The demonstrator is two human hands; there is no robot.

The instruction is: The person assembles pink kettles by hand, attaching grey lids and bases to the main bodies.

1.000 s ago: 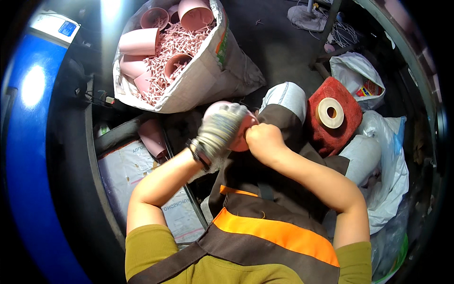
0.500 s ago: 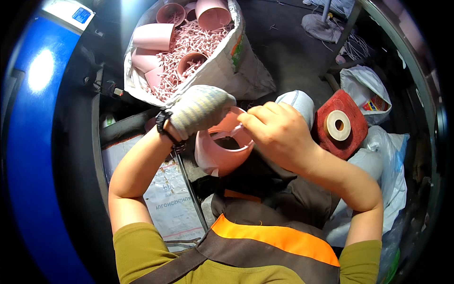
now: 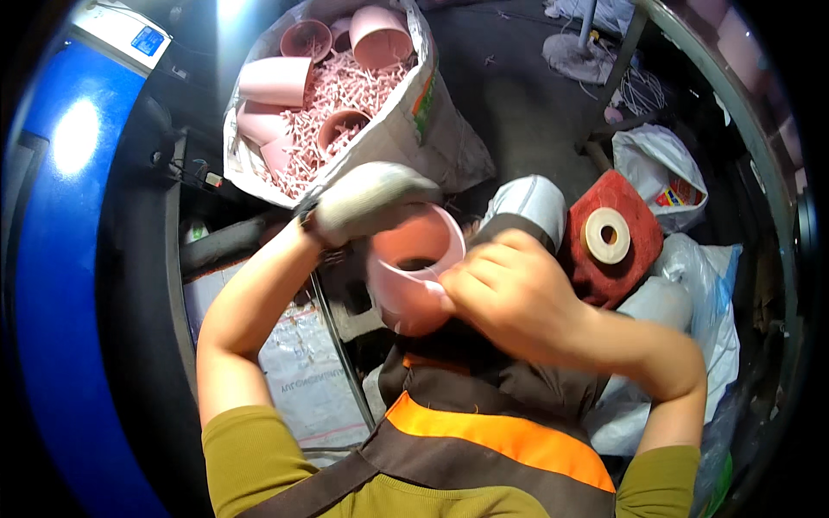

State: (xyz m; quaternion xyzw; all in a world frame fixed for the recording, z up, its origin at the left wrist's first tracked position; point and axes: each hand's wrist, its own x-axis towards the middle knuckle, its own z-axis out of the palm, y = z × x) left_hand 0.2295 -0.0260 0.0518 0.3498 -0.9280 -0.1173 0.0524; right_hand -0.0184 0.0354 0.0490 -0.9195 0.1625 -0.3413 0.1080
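The pink cup (image 3: pixel 399 298) is in front of you, above your lap and the dark apron (image 3: pixel 466 462), tilted so that its open mouth looks up to your face. Your L hand (image 3: pixel 376 203), w/ the pale glove, bends over the far left part of the rim and seems to carry the cup; its fingertips are hidden, so I can't tell how deep they reach inside. Your R hand (image 3: pixel 518 293) is bare, fingers curled narrow, tips at the near right edge of the rim. It's blurred: I can't tell if they pinch the edge or hold some small thing there. A pale bit shows by the tips, also not clear.

About handling: the cup is prob. light, of thin plastic, stiff but giving a little if you squeeze the wall. The surface is smooth and shiny, so may be slippery for bare skin; the glove should grip better. I think it is not very fragile, but a hard squeeze at the mouth could bend it oval. Best hold, imo: L hand around the wall, just below the rim, thumb opposite the fingers, & R fingertips careful w/ the edge, b/c it may be sharp.
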